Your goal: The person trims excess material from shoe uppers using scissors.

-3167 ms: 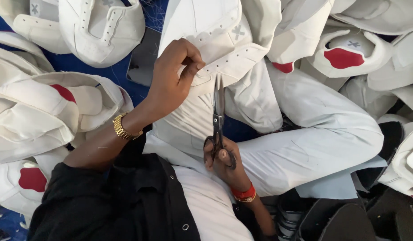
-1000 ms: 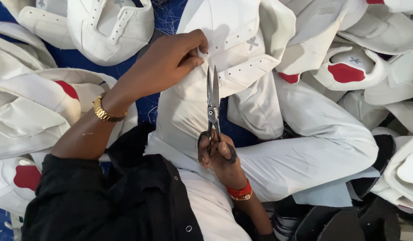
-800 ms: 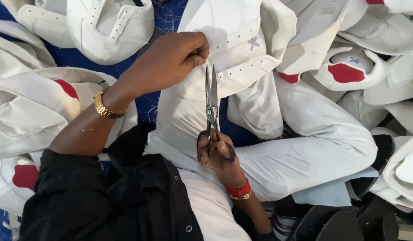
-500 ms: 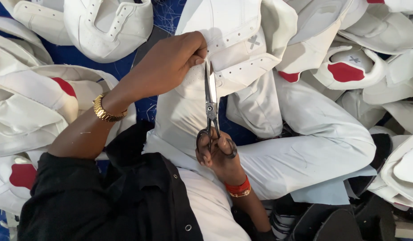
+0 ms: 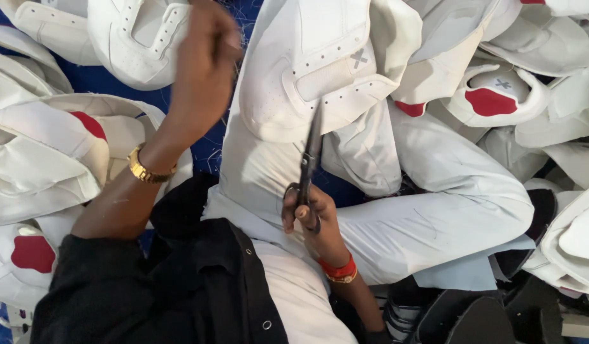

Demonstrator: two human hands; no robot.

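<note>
**Scissors at the edge of a white shoe upper**

The right hand (image 5: 312, 220) is clamped on a pair of dark scissors (image 5: 309, 167), fingers through the handle loops; the blades point away from the person and their tips meet the near edge of a white shoe upper (image 5: 313, 70) that lies over the lap. Whether the blades are parted or closed is hard to make out, since they show edge-on as one thin dark line. A red band (image 5: 337, 268) sits on that wrist.

The left hand (image 5: 204, 60) is raised far left of the upper and blurred. Its fingers look curled together, but whether they pinch anything I cannot tell. A gold watch (image 5: 149, 169) rings that wrist above a black sleeve (image 5: 116, 286).

White trousers (image 5: 434, 210) cover the folded legs under the upper. Around them more white uppers with red patches (image 5: 492, 102) lie heaped on a blue floor covering (image 5: 109, 79), many cut off by the frame edges. Dark soles (image 5: 466, 318) lie near right, partly out of view.
</note>
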